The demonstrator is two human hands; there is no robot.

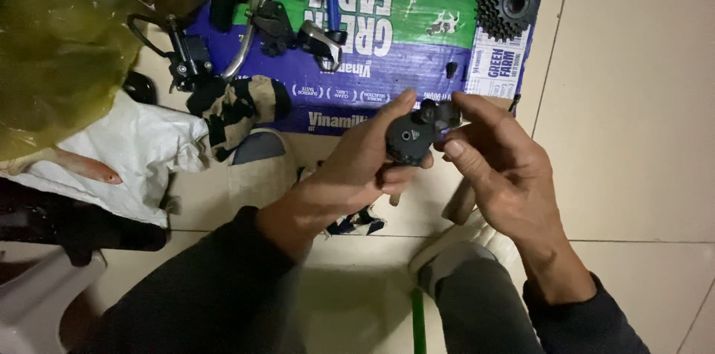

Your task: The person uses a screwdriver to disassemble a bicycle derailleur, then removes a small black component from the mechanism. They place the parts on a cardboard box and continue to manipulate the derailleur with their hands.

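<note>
My left hand (356,168) grips a small round black bicycle shifter part (408,140) from the left and below. My right hand (497,168) pinches the part's upper right end between thumb and forefinger. Both hands hover above the tiled floor, just in front of a flattened purple and green cardboard box (417,64). Dark sleeves cover both forearms.
On the cardboard lie brake levers and shifters (275,4), a black toothed cassette (508,2) and several small screws. A patterned rag (238,108) lies at its left edge. A yellowish plastic bag (52,41) and a white bag (119,153) sit at left.
</note>
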